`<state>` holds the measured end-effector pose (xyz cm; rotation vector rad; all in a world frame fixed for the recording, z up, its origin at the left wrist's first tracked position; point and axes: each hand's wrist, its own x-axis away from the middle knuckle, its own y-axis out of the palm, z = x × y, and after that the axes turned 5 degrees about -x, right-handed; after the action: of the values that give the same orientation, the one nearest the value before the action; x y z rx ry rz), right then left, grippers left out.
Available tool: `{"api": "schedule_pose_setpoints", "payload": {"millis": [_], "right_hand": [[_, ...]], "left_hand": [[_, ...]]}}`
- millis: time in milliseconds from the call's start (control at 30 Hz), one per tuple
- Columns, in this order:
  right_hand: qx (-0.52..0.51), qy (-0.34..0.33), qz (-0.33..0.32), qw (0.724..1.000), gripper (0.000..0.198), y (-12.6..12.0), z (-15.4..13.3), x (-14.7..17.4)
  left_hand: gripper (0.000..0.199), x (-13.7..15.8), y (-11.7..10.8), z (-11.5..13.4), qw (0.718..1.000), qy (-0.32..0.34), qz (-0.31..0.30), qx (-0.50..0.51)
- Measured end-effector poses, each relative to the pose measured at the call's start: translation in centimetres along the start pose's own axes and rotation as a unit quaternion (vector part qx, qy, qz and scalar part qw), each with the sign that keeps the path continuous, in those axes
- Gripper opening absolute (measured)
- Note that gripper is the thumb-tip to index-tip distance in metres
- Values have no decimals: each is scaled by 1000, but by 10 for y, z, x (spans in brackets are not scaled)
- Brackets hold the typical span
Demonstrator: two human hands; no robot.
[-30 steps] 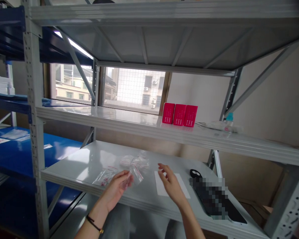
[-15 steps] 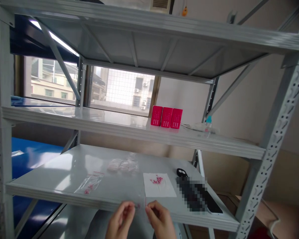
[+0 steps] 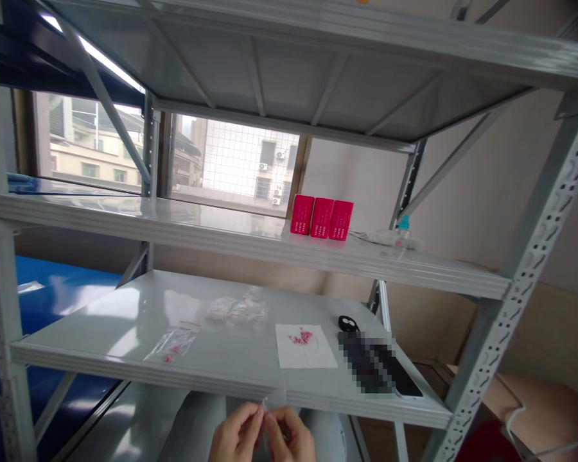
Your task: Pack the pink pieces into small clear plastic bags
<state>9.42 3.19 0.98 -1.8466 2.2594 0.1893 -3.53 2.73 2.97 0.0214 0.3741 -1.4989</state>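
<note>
Shelf (image 3: 125, 333) carrying white paper (image 3: 306, 346) with pink beads (image 3: 302, 336), spare bags (image 3: 173, 343). Hands now dropping below shelf edge versus a second ago. Left hand (image 3: 236, 439), right hand (image 3: 291, 439) both pinching small clear bag (image 3: 270, 410), working it between fingertips.

I have one view only, worn on the head, facing forward and level into the grey shelving (image 3: 250, 240) at close range. The left hand (image 3: 236, 436) and right hand (image 3: 291, 439) barely show at 6 o'clock.
</note>
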Motion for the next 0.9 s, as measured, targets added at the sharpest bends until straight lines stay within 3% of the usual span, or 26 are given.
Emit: {"api": "schedule_pose_setpoints", "payload": {"millis": [67,133,233,367,533,667,733,800,867,900], "right_hand": [[82,-53,47,994,44,-2,4,0],[144,-91,37,985,36,-5,5,0],[223,-139,-58,963,21,-12,-1,3],[332,-177,-161,912,25,-19,-21,7],[283,-120,-166,937,31,-12,-37,14],[335,-81,-153,926,32,-16,-38,19],[302,-63,-143,940,29,-26,-39,18],[238,-31,-116,964,31,-36,-38,14],[162,17,-113,980,45,-39,-35,11],[112,42,-115,986,52,-36,-33,10]], "left_hand": [[31,1,-5,0,993,36,15,-113],[29,2,-11,4,974,62,13,-219],[31,2,-18,16,944,64,-12,-325],[29,2,-25,34,921,79,-64,-377],[29,6,-21,51,918,111,-62,-377],[29,18,-18,49,948,102,-51,-298],[39,28,-16,39,976,49,-65,-204],[53,39,-11,27,992,-46,-92,-77],[56,46,-1,16,979,-136,-117,93],[51,47,6,12,958,-170,-122,197]]}}
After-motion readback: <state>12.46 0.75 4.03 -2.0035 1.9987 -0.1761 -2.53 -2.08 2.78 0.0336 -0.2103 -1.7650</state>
